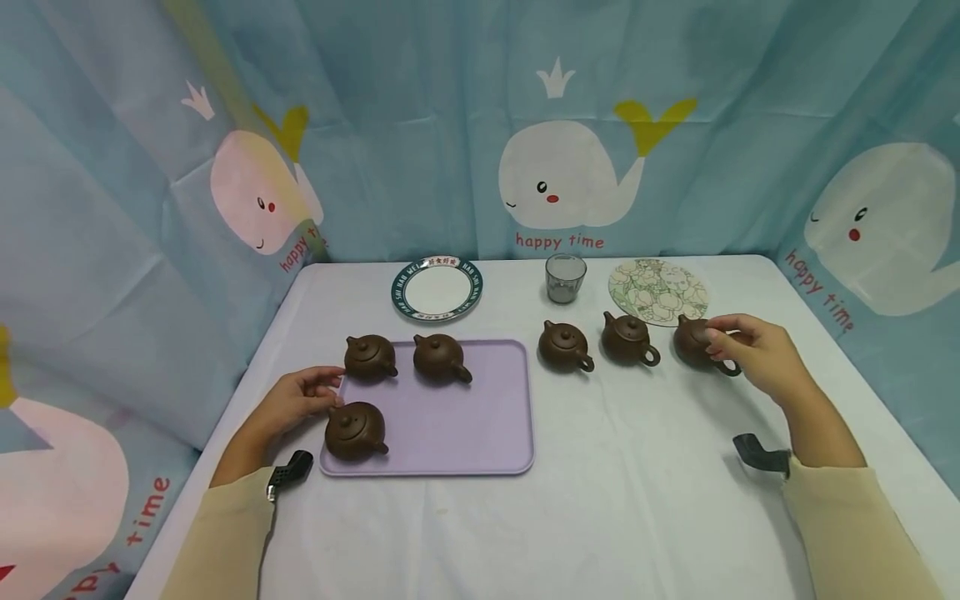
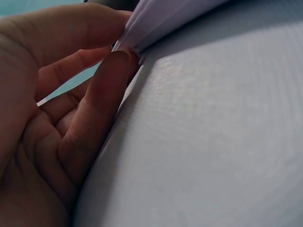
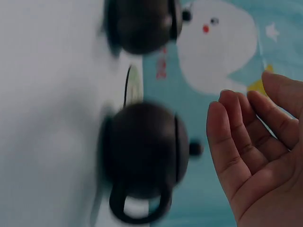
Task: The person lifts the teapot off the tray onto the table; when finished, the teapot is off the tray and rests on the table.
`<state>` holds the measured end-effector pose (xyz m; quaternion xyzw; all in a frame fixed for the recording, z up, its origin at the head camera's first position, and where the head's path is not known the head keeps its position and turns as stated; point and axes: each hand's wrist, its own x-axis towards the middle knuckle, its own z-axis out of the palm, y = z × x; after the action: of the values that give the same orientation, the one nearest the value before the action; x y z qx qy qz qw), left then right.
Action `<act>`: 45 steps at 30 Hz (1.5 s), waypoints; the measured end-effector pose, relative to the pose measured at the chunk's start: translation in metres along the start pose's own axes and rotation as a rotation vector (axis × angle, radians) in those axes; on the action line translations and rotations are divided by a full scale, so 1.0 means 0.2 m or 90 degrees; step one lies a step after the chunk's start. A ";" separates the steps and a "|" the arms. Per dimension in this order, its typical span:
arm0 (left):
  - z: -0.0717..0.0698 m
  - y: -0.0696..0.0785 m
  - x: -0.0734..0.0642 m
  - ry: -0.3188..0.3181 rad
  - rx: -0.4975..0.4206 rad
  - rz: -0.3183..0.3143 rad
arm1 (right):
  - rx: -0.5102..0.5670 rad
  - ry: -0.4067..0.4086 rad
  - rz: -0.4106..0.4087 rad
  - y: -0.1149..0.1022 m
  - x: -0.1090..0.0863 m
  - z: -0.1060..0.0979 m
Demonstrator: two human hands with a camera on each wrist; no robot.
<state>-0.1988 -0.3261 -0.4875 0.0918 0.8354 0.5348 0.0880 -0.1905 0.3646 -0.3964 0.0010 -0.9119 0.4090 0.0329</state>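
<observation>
The person's left hand [image 1: 296, 404] has thumb and fingers together on the left rim of the tray [image 1: 457, 425], pinching it. Just right of those fingertips sit two brown teapots, the front pot [image 1: 355, 431] nearer the person and the back pot [image 1: 369, 358] slightly farther off; a third pot [image 1: 441, 358] stands farther right of that grip, at the tray's back. Beyond it, away from the left hand, lies the plate [image 1: 437, 292]. Between the two hands and farther back stands the glass [image 1: 565, 279]. Left of the right hand [image 1: 761, 350] come the outer pot [image 1: 564, 346], then the middle pot [image 1: 627, 339], with the mat [image 1: 658, 287] behind. Nearest is the right pot [image 1: 688, 340], below the right fingers, which are loosely bent, thumb apart, with a gap to the pot in the right wrist view.
</observation>
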 end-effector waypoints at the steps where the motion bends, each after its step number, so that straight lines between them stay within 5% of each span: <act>1: 0.00 -0.01 0.00 0.001 0.002 0.000 | 0.010 -0.007 -0.020 -0.03 0.01 0.03; 9: 0.04 -0.05 -0.03 0.002 -0.007 -0.011 | 0.037 -0.113 -0.115 -0.30 0.12 0.31; 19: 0.03 -0.02 -0.02 0.002 -0.001 -0.013 | 0.133 -0.214 -0.194 -0.57 0.14 0.70; 33: 0.00 0.01 -0.01 -0.003 0.006 -0.006 | 0.223 -0.316 -0.143 -0.83 0.13 1.15; 45: 0.00 0.01 -0.01 -0.006 0.012 -0.019 | 0.192 -0.353 -0.117 -0.84 0.14 1.30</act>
<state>-0.1966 -0.3251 -0.4852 0.0826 0.8412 0.5251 0.0990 -0.2282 0.0598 -0.4411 0.1995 -0.8113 0.5191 -0.1804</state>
